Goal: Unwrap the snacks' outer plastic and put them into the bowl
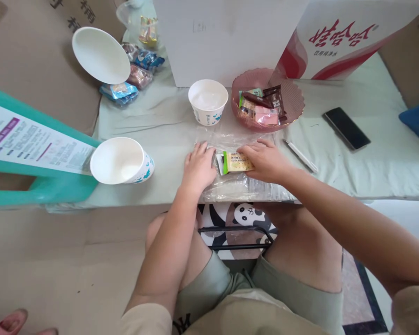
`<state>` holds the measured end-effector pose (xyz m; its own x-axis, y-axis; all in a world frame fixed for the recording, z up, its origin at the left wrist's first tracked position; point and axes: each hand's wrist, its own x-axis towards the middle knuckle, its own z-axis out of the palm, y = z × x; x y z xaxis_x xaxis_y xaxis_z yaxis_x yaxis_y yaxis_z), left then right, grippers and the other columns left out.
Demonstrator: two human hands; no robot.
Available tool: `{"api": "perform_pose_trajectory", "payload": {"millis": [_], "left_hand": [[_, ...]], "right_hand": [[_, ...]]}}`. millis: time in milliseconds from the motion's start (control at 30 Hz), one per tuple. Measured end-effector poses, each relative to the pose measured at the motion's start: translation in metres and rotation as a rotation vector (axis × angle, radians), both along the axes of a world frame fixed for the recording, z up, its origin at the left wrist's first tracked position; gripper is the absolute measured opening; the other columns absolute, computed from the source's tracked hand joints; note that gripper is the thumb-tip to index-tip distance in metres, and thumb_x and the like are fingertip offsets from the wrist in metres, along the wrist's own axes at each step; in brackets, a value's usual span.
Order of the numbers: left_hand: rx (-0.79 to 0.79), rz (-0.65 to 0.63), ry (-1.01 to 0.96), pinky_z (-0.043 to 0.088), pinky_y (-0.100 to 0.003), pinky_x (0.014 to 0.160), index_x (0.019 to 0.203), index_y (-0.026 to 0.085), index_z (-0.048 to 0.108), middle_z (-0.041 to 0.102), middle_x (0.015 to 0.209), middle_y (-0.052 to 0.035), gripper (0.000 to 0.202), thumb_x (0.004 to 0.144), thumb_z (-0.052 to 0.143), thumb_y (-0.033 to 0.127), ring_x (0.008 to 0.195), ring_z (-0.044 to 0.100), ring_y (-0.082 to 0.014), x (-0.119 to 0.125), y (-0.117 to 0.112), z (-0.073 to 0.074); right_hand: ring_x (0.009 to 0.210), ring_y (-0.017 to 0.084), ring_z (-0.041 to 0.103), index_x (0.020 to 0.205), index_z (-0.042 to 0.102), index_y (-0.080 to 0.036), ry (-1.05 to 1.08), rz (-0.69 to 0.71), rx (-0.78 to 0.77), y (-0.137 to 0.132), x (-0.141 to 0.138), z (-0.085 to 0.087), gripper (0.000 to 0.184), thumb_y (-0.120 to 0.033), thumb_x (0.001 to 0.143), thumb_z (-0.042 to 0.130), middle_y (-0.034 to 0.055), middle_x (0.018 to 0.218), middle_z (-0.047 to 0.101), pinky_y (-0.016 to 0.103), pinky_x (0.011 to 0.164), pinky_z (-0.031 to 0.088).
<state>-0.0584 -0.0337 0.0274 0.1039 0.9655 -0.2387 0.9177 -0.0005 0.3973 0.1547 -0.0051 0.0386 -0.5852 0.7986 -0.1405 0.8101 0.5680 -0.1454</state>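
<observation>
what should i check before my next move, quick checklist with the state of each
1. Right hand on the biscuit packet: ok, it holds the right end.
2. Left hand gripping the packet: cannot tell, it is close by the left end, but contact is unclear.
3. Work spot free of loose plastic: not ok, clear film spreads beneath the hands.
4. Pink bowl upright: ok, with wrapped snacks inside.
5. Packet sealed at both ends: cannot tell, the right hand covers one.

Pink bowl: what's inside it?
The pink bowl holds wrapped snacks, including dark brown packets and a pink packet. Anything beneath them is covered and can't be seen.
</observation>
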Motion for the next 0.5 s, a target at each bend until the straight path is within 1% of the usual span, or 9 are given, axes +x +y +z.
{"api": "perform_pose_trajectory", "payload": {"millis": [100, 167, 233, 300, 333, 400, 433, 500], "left_hand": [[0.026, -0.015, 0.002, 0.026, -0.054, 0.131, 0.146, 0.018, 0.054, 0.034, 0.170, -0.0090, 0.061, 0.086, 0.046, 0.006, 0.161, 0.024, -0.0293, -0.003, 0.000, -0.001], [0.048, -0.025, -0.013, 0.028, -0.057, 0.130, 0.143, 0.019, 0.056, 0.037, 0.169, -0.0103, 0.060, 0.086, 0.045, 0.006, 0.160, 0.027, -0.0303, -0.005, 0.000, -0.002], [0.073, -0.012, -0.034, 0.028, -0.061, 0.128, 0.139, 0.022, 0.059, 0.041, 0.167, -0.0106, 0.058, 0.085, 0.046, 0.006, 0.159, 0.030, -0.0314, -0.006, 0.000, -0.004], [0.103, 0.006, -0.046, 0.029, -0.064, 0.126, 0.137, 0.025, 0.060, 0.044, 0.165, -0.0101, 0.058, 0.084, 0.047, 0.006, 0.158, 0.033, -0.0321, -0.007, 0.000, -0.006], [0.115, 0.011, -0.047, 0.030, -0.065, 0.126, 0.137, 0.026, 0.060, 0.045, 0.164, -0.0098, 0.058, 0.084, 0.047, 0.005, 0.157, 0.034, -0.0321, -0.006, 0.000, -0.007], [0.136, 0.006, -0.039, 0.031, -0.064, 0.125, 0.137, 0.026, 0.060, 0.046, 0.164, -0.0098, 0.059, 0.083, 0.046, 0.005, 0.156, 0.036, -0.0319, -0.006, 0.000, -0.008], [0.141, 0.000, -0.032, 0.032, -0.063, 0.125, 0.137, 0.026, 0.060, 0.046, 0.163, -0.0101, 0.059, 0.083, 0.046, 0.005, 0.156, 0.036, -0.0320, -0.006, 0.001, -0.008], [0.144, -0.008, -0.016, 0.034, -0.063, 0.124, 0.137, 0.025, 0.060, 0.047, 0.163, -0.0110, 0.058, 0.084, 0.046, 0.006, 0.155, 0.038, -0.0326, -0.006, 0.002, -0.007]], "right_hand": [[0.117, 0.033, 0.067, 0.131, 0.054, -0.018, 0.120, -0.053, -0.018, -0.005, 0.010, -0.002, 0.056, -0.025, 0.076, 0.065, 0.0150, 0.124, 0.072, 0.051, 0.111, 0.041], [0.112, 0.034, 0.068, 0.132, 0.054, -0.018, 0.209, -0.109, -0.048, -0.011, 0.020, 0.006, 0.057, -0.030, 0.077, 0.066, 0.0153, 0.122, 0.072, 0.048, 0.099, 0.050], [0.101, 0.032, 0.070, 0.133, 0.053, -0.019, 0.297, -0.175, -0.070, -0.012, 0.030, 0.023, 0.059, -0.035, 0.078, 0.067, 0.0141, 0.118, 0.072, 0.045, 0.084, 0.054], [0.094, 0.030, 0.070, 0.134, 0.052, -0.019, 0.354, -0.249, -0.023, -0.003, 0.037, 0.047, 0.061, -0.036, 0.078, 0.069, 0.0137, 0.115, 0.072, 0.042, 0.076, 0.054], [0.093, 0.030, 0.069, 0.135, 0.051, -0.018, 0.357, -0.287, 0.030, 0.007, 0.040, 0.060, 0.062, -0.036, 0.078, 0.070, 0.0141, 0.115, 0.072, 0.041, 0.076, 0.053], [0.098, 0.031, 0.068, 0.136, 0.053, -0.016, 0.283, -0.359, 0.146, 0.036, 0.042, 0.080, 0.064, -0.032, 0.077, 0.072, 0.0145, 0.117, 0.071, 0.042, 0.080, 0.052], [0.100, 0.031, 0.068, 0.136, 0.053, -0.015, 0.216, -0.381, 0.171, 0.055, 0.042, 0.087, 0.065, -0.031, 0.077, 0.073, 0.0144, 0.116, 0.071, 0.043, 0.083, 0.052], [0.104, 0.033, 0.067, 0.140, 0.053, -0.013, 0.075, -0.434, 0.147, 0.096, 0.042, 0.094, 0.071, -0.029, 0.075, 0.076, 0.0153, 0.118, 0.071, 0.044, 0.086, 0.051]]}}
